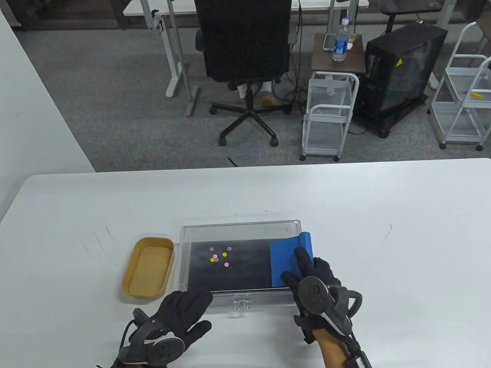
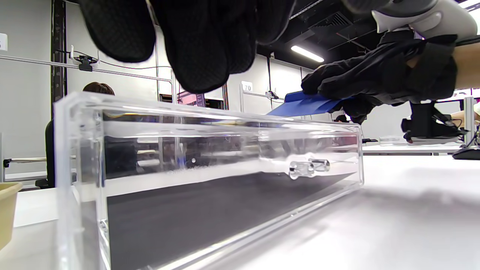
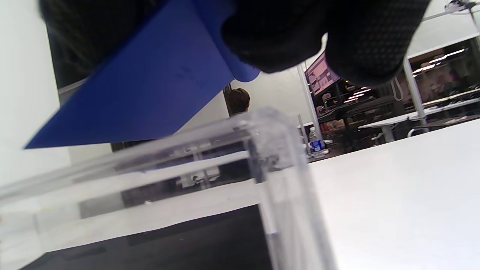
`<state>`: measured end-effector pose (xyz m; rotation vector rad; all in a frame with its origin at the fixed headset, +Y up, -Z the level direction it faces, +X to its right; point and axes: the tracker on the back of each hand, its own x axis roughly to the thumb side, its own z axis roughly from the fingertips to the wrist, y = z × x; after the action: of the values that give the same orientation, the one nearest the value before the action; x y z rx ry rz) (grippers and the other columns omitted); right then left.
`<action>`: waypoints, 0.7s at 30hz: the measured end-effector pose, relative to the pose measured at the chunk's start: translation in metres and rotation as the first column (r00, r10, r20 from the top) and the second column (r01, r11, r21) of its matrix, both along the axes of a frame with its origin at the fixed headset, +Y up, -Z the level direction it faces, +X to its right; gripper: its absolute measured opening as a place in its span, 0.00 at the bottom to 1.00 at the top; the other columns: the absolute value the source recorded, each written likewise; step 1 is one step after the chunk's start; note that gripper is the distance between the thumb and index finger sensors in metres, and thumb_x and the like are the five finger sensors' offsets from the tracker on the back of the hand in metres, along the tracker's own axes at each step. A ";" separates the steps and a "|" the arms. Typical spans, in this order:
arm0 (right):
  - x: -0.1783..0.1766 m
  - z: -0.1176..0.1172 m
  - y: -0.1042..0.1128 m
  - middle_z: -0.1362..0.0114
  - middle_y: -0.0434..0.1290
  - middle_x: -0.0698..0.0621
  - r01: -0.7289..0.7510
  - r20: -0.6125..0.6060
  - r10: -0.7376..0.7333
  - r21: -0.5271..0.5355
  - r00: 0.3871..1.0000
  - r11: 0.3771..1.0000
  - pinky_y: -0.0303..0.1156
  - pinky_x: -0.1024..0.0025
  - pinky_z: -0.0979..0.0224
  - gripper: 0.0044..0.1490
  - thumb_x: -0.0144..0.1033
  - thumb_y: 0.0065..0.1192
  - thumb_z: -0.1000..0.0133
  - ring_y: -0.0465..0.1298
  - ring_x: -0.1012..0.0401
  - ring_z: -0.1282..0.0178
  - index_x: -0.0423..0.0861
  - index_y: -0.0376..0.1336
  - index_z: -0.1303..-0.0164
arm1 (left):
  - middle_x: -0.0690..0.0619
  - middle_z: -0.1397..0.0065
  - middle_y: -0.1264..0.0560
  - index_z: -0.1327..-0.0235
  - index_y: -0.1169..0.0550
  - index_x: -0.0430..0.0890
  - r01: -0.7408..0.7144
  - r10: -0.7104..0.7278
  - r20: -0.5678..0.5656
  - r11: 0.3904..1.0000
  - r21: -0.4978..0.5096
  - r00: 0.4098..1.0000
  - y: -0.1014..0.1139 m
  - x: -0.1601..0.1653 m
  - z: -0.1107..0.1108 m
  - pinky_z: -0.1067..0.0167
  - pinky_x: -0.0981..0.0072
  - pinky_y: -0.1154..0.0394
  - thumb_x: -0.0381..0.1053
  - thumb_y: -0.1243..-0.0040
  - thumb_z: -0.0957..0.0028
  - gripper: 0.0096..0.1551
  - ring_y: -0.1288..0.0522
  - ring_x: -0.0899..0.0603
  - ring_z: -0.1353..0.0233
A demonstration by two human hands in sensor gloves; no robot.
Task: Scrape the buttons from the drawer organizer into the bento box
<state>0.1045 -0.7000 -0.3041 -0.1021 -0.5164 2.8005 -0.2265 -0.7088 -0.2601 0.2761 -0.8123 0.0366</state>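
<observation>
A clear organizer [image 1: 241,230] with a dark floor is seen on the white table [image 1: 383,230], its knobbed front wall toward the person. A small cluster of buttons [image 1: 219,256], pink, yellow and purple, is scattered on the dark floor in the left half of the organizer. A tan bento box [image 1: 149,267] is set just beside the organizer's left wall, and nothing is seen inside it. A blue scraper [image 1: 288,260] is held by the right hand [image 1: 316,281] over the right end of the organizer, with the fingers [image 1: 303,258] laid along its top and the sheet sloped down toward the floor; whether its edge touches the floor cannot be told. The left hand [image 1: 180,312] is laid flat with fingers spread near the organizer's front left corner, nothing being gripped; its fingertips [image 2: 195,48] are seen just above the front rim in the left wrist view.
</observation>
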 end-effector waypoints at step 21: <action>-0.048 -0.033 0.019 0.49 0.74 0.47 -0.007 0.044 0.015 -0.193 0.999 0.981 0.82 0.65 0.57 0.42 0.52 0.69 0.45 0.72 0.70 0.72 0.56 0.51 0.26 | 0.46 0.20 0.31 0.17 0.38 0.49 0.096 -0.096 0.003 0.995 0.020 0.995 0.000 0.007 0.002 0.31 0.37 0.29 0.66 0.60 0.40 0.40 0.22 0.40 0.28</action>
<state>0.0564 -0.6810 -0.3366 -0.2042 -0.2548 2.8585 -0.2196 -0.7084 -0.2577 0.2555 -0.8289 -0.0612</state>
